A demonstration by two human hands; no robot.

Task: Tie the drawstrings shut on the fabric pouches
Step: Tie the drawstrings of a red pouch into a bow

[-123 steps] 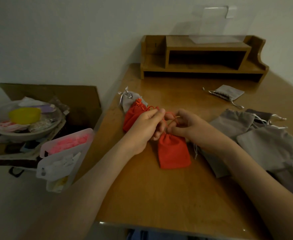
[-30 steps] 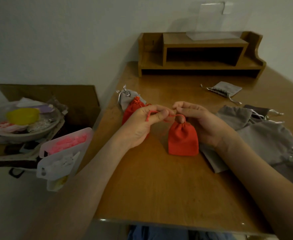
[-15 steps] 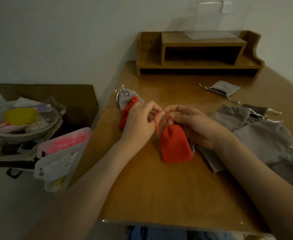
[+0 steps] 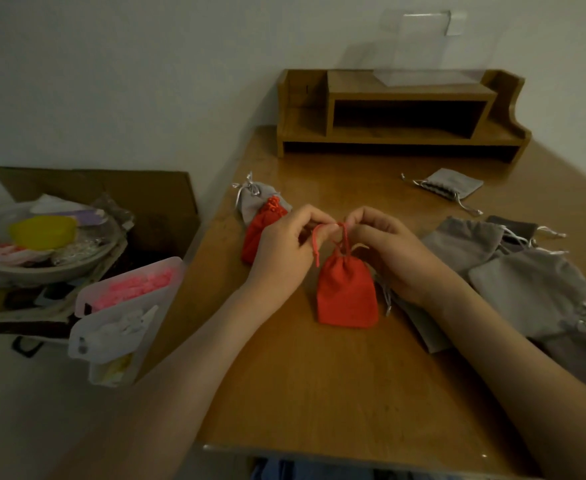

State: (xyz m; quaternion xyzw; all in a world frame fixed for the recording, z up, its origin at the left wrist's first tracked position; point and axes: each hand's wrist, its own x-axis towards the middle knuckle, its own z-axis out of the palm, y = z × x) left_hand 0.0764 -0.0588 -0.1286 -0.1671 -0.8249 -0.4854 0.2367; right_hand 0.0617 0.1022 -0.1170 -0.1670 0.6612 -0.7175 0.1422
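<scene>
A small red pouch (image 4: 348,292) lies on the wooden desk (image 4: 319,393), its neck cinched. Just above that neck, my left hand (image 4: 284,251) and my right hand (image 4: 388,251) each pinch its red drawstring (image 4: 315,242), fingertips almost touching. One loop of the cord hangs down by my left thumb. Behind my left hand lie a second red pouch (image 4: 260,226) and a small grey pouch (image 4: 253,199) with tied cords. To my right lies a heap of grey pouches (image 4: 526,282); another grey pouch (image 4: 452,183) lies apart, farther back.
A wooden shelf unit (image 4: 402,116) stands at the desk's back edge. Left of the desk are a cardboard box (image 4: 94,188) holding a bowl of oddments (image 4: 42,244), and clear plastic packets (image 4: 122,306) leaning on the desk's side.
The pouch has come back from its lifted position a second ago and rests lower on the desk. Both hands have drawn close together over its neck, working the cord.
</scene>
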